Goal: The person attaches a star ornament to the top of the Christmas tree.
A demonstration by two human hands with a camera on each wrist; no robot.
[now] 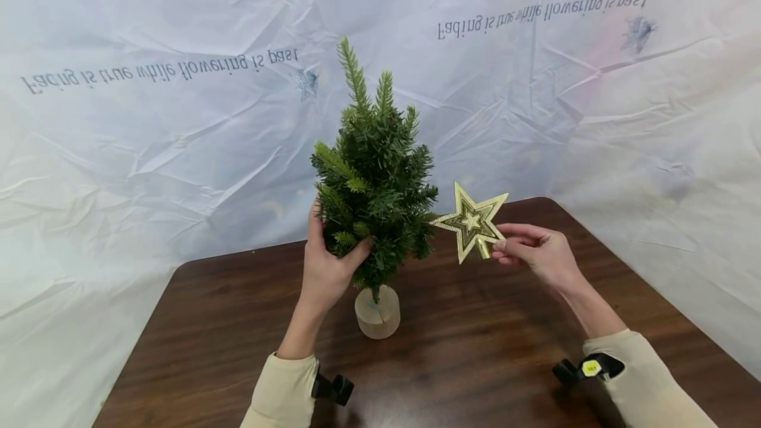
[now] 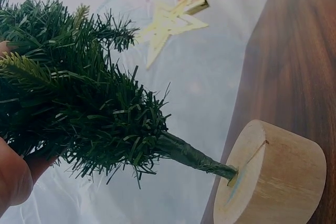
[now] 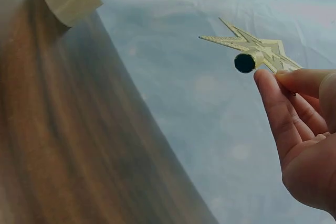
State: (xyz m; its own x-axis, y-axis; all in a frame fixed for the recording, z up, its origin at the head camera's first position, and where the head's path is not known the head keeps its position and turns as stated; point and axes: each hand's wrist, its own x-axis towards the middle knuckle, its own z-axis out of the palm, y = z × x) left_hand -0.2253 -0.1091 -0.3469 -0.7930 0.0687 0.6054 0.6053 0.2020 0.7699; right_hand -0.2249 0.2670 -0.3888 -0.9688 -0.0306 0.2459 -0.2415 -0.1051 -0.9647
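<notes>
A small artificial Christmas tree [image 1: 380, 177] stands upright on its round wooden base [image 1: 378, 314], near the middle of the table. My left hand [image 1: 333, 263] grips its lower branches from the left, thumb across the front and fingers partly hidden behind the needles. To the right of the tree, my right hand [image 1: 538, 253] pinches a gold star tree topper [image 1: 472, 222] by one lower point between thumb and fingers. The star's short tube points downward, and its round open end [image 3: 244, 63] shows in the right wrist view. The star's left point overlaps the tree's edge in the head view.
The dark brown wooden table [image 1: 238, 329] has its far edge just behind the tree. A wrinkled pale sheet [image 1: 178, 150] with printed lettering hangs behind and around it. Black straps are on both wrists, over cream sleeves [image 1: 648, 382].
</notes>
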